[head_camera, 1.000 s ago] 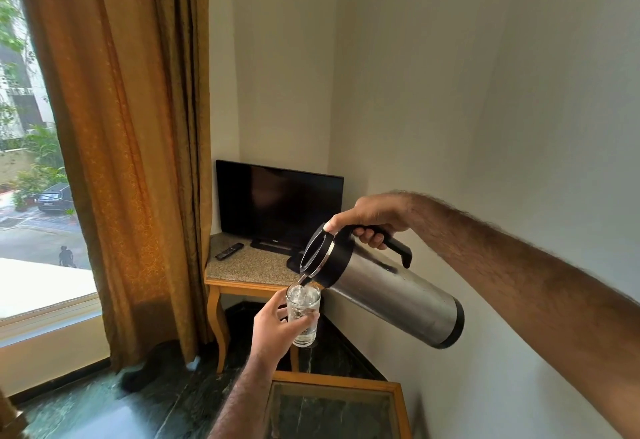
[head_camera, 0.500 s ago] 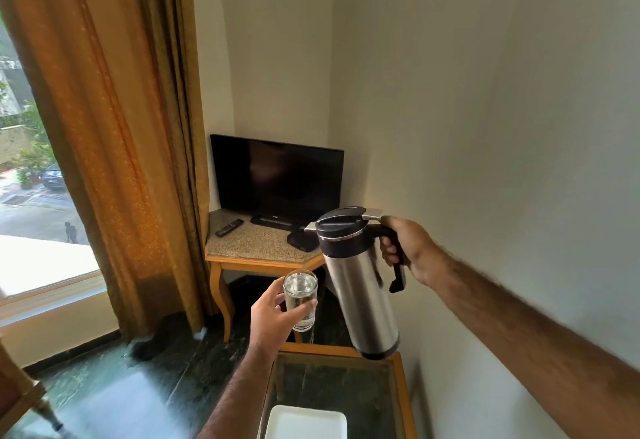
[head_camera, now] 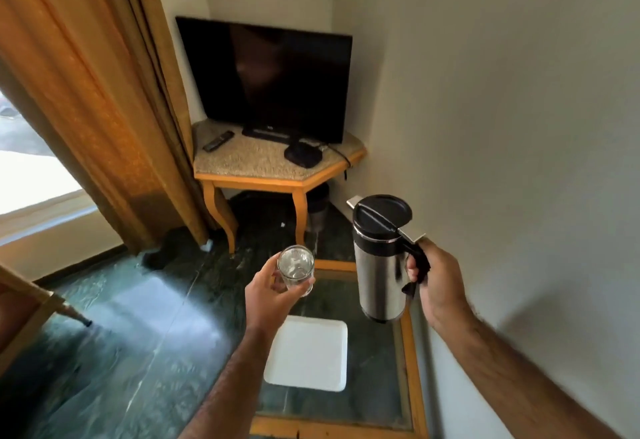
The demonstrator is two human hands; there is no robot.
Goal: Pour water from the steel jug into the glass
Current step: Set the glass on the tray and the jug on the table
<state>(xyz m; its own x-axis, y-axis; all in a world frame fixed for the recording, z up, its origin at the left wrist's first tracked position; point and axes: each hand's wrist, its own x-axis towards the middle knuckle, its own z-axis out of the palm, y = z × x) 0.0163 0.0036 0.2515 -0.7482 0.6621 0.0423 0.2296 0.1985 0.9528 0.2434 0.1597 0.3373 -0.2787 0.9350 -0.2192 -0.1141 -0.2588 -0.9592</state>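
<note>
My right hand (head_camera: pixel 438 286) grips the black handle of the steel jug (head_camera: pixel 379 279), which hangs upright with its black lid shut, just above the far right corner of the glass-topped table (head_camera: pixel 410 352). My left hand (head_camera: pixel 268 295) holds a clear glass (head_camera: pixel 296 270) with water in it, upright, to the left of the jug and apart from it. Both are in the air over the table's far edge.
A white square tray (head_camera: pixel 308 353) lies on the glass table below my hands. Beyond stands a corner table (head_camera: pixel 263 165) with a TV (head_camera: pixel 265 78), a remote and a black box. An orange curtain (head_camera: pixel 97 92) hangs at left; a wall runs close on the right.
The jug went from tilted over the glass to upright, then came down toward the table's right corner. The glass stayed in my left hand. My view tipped downward.
</note>
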